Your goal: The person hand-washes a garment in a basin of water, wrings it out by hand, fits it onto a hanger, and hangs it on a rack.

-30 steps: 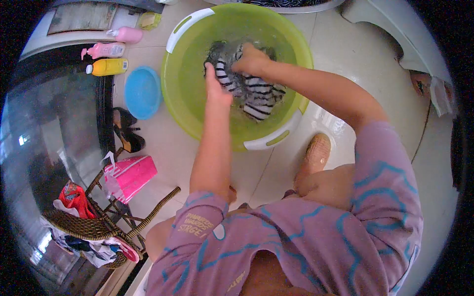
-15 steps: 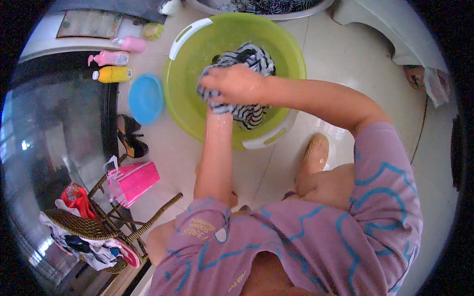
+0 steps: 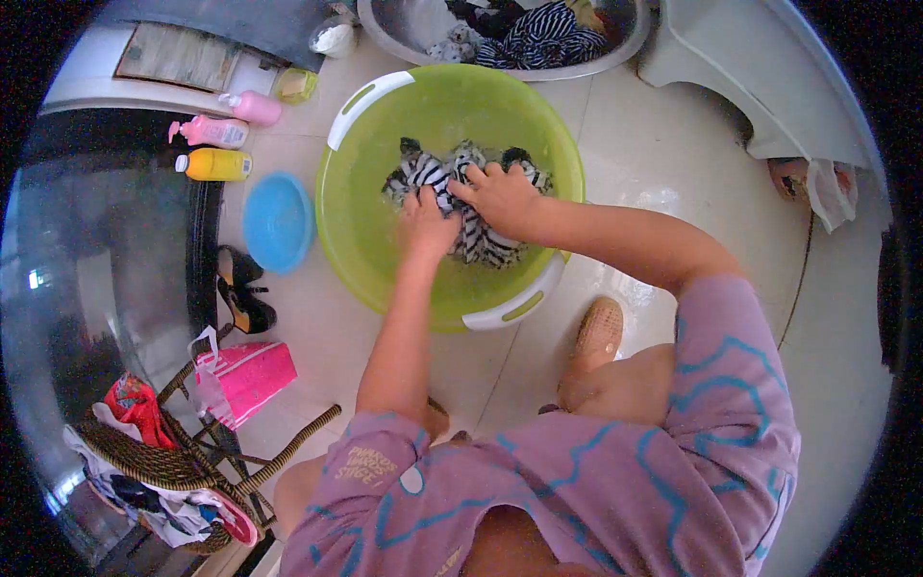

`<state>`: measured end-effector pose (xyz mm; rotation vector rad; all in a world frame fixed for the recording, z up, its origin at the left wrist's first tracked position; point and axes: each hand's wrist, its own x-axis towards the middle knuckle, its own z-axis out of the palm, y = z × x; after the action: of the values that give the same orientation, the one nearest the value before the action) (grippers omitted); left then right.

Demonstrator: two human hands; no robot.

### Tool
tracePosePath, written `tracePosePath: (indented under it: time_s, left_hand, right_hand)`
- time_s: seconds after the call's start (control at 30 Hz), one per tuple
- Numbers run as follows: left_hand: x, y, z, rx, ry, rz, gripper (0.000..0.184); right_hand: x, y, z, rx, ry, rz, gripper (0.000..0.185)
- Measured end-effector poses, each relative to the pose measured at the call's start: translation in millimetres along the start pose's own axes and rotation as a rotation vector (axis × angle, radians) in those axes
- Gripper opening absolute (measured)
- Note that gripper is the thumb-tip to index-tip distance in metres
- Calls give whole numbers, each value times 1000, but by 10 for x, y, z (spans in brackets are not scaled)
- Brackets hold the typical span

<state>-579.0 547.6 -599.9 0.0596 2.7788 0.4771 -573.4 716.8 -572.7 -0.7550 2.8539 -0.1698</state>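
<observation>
A black-and-white striped garment (image 3: pixel 478 240) lies wet and bunched up in the water of a green basin (image 3: pixel 370 255) with white handles. My left hand (image 3: pixel 429 227) is on the near left part of the cloth, its fingers curled into the fabric. To its right, my right hand (image 3: pixel 505 200) grips the upper middle of the same garment with bent fingers. The fingertips of both hands are partly hidden in the folds.
Behind stands a metal tub (image 3: pixel 630 53) of clothes. A blue basin (image 3: pixel 279 223), a yellow bottle (image 3: pixel 216 164), pink pump bottles (image 3: pixel 213 131), black shoes (image 3: pixel 245 298) and a pink bag (image 3: pixel 252 378) are on the left. A wicker chair (image 3: pixel 154 462) holds clothes.
Both hands have moved down into the basin with the garment and are now side by side; before, the right covered the left. The cloth has spread out. The view has tilted slightly upward.
</observation>
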Motion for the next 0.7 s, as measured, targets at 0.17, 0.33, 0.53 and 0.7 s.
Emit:
tracePosePath:
  time_s: [0.17, 0.33, 0.53, 0.7]
  left_hand:
    - [318, -450, 623, 197, -54, -29, 62]
    - [253, -347, 516, -53, 97, 141, 62]
    - [490, -266, 204, -1725, -413, -464, 62]
    - [670, -460, 252, -2026, -681, 175, 46]
  right_hand:
    - [189, -50, 370, -147, -42, -4, 52]
    - [520, 60, 622, 107, -2, 84, 56]
    - [561, 36, 226, 667, 121, 171, 51]
    - [105, -622, -844, 769, 176, 39, 45]
